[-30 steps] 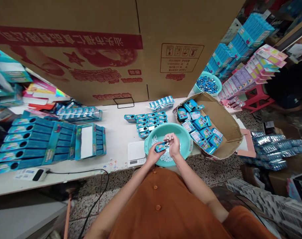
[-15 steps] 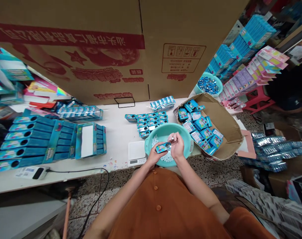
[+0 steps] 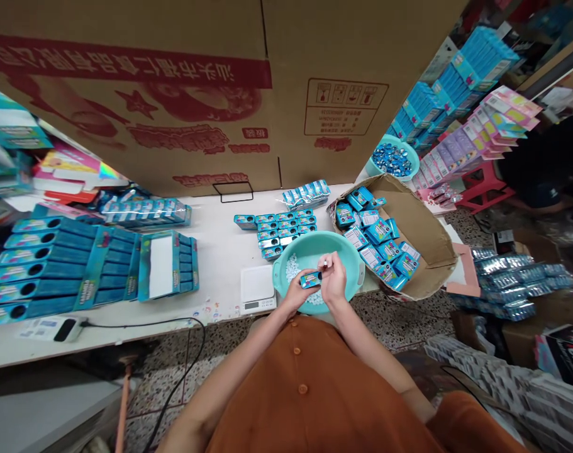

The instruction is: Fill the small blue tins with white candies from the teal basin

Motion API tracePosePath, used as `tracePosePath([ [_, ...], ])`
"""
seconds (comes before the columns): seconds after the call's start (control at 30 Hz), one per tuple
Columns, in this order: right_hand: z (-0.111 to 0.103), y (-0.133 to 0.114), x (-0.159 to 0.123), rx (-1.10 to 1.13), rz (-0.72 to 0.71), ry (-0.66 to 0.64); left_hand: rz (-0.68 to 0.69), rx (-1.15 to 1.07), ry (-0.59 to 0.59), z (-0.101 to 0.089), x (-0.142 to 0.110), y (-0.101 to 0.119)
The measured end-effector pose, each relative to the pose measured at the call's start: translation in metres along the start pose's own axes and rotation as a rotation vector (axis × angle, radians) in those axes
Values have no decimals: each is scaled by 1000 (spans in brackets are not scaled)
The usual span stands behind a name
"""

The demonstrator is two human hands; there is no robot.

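I see L hand (image 3: 296, 294) clamped around small blue tin (image 3: 311, 280) over teal basin (image 3: 309, 236), R hand (image 3: 334, 282) fingers (image 3: 328, 259) pinched on tiny white bit, loose mints (image 3: 293, 267) left in basin, tins lined up (image 3: 277, 228) far side, more in cardboard box (image 3: 421, 233) on right.

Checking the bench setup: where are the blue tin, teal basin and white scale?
Blue tin (image 3: 311, 280), head view, front face.
Teal basin (image 3: 309, 238), head view, far rim.
White scale (image 3: 256, 281), head view, top platform.

The right hand (image 3: 334, 280) has moved closer to the blue tin (image 3: 310, 280).
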State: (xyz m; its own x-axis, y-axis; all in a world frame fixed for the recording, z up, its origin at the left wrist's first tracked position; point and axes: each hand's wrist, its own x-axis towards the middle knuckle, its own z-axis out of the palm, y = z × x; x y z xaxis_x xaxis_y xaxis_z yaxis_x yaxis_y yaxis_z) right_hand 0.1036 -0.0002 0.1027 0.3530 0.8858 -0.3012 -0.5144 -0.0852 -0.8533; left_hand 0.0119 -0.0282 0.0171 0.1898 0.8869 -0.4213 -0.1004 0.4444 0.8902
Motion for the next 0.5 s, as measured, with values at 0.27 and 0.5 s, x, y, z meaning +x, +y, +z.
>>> tracePosePath([
  [0.27,-40,35,26,-218,145,48,-75,230,211,-15,10,0],
  [0.5,-113,81,44,-1023,197,-92,-175,519,257,-40,8,-2],
])
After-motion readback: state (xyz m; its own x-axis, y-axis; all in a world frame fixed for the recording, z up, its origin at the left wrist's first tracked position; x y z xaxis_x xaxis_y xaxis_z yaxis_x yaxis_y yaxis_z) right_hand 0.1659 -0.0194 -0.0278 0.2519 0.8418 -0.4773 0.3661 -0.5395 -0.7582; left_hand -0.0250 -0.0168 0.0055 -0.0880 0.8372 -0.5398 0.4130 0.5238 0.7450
